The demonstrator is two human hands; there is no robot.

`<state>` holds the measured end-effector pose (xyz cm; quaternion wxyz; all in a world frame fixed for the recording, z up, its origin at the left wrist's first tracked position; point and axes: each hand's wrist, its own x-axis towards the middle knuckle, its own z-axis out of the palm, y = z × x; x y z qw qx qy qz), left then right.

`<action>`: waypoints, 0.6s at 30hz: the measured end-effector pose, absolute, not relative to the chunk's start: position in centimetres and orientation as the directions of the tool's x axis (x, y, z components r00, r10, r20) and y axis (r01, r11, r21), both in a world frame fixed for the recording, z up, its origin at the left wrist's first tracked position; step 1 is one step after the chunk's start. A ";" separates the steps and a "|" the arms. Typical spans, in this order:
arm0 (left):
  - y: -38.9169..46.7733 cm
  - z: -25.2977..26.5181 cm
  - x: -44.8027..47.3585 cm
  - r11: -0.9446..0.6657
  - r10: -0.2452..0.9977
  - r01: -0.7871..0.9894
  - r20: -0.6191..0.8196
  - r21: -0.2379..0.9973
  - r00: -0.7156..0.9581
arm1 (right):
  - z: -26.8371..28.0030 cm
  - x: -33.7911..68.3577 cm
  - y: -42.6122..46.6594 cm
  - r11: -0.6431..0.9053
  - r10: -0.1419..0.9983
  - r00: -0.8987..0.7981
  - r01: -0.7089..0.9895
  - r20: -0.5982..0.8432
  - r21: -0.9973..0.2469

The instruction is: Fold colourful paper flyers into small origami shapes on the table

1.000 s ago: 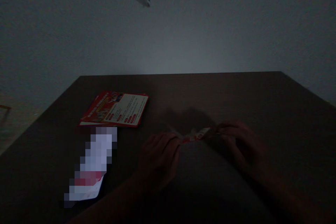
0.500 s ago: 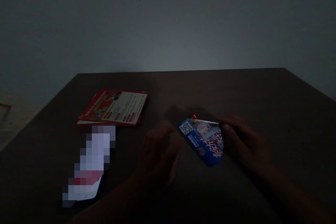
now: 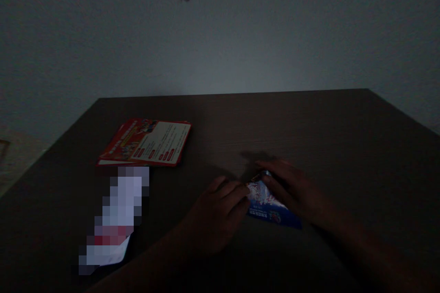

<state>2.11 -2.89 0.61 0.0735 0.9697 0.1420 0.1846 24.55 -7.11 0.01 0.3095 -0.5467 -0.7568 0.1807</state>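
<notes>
We had left hand (image 3: 220, 217) clamped on left edge of glossy blue-and-white printed sheet (image 3: 273, 213), near centre; right hand (image 3: 297, 192) touched its right side, pinch unclear to us. Red-and-cream card stack (image 3: 151, 142) lay left; dark wood-grained table (image 3: 275, 119) gave room rightward to slanting edge.

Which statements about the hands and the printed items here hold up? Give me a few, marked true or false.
1. The left hand and the right hand both touch the blue printed sheet. True.
2. The red leaflets lie to the right of the right hand. False: they lie to the left of both hands.
3. The bright, pixelated object lies on the near side of the red leaflets. True.
4. The blue printed sheet lies on the red leaflets. False: it is apart from them, at the hands.
5. The tabletop is dark. True.
</notes>
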 end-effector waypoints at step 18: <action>-2.8 0.8 1.9 -0.910 0.407 0.362 0.268 0.203 0.873 | 2.7 24.2 -8.5 0.447 0.885 -0.462 0.817 0.051 -0.364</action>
